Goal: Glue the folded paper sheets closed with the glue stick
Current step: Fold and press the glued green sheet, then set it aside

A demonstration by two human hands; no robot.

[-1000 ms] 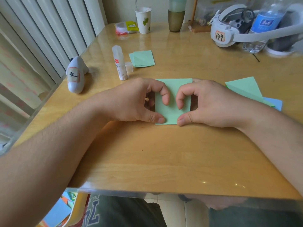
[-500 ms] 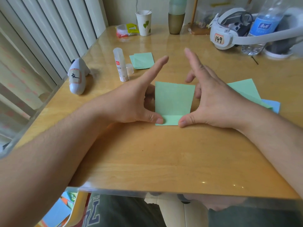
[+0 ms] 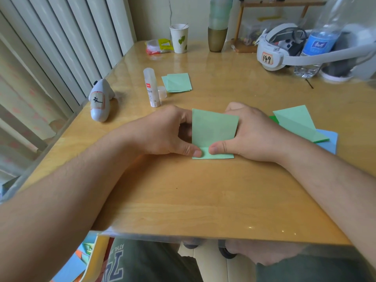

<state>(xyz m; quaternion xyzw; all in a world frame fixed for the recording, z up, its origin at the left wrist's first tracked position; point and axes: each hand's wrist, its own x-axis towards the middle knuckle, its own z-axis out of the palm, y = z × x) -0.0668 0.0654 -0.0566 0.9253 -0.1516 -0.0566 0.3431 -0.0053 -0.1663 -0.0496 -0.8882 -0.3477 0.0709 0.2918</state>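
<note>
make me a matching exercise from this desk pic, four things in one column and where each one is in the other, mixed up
Things:
1. glue stick
2. paper cup
3. water bottle
4. folded green sheet

Places:
A. far right, beside the white headset
B. between both hands, thumbs on its bottom flap
C. upright, left of a small green paper stack
D. far edge, beside a snack packet

Pairs: 1-C, 2-D, 3-A, 4-B

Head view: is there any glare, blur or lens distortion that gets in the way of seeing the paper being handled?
Head view: the green sheet and both thumbs are sharp; glare streaks the glossy table only at its far end, away from the sheet; wide-angle distortion bends the table's near edge and the blinds; the water bottle at top right is smeared and soft.
</note>
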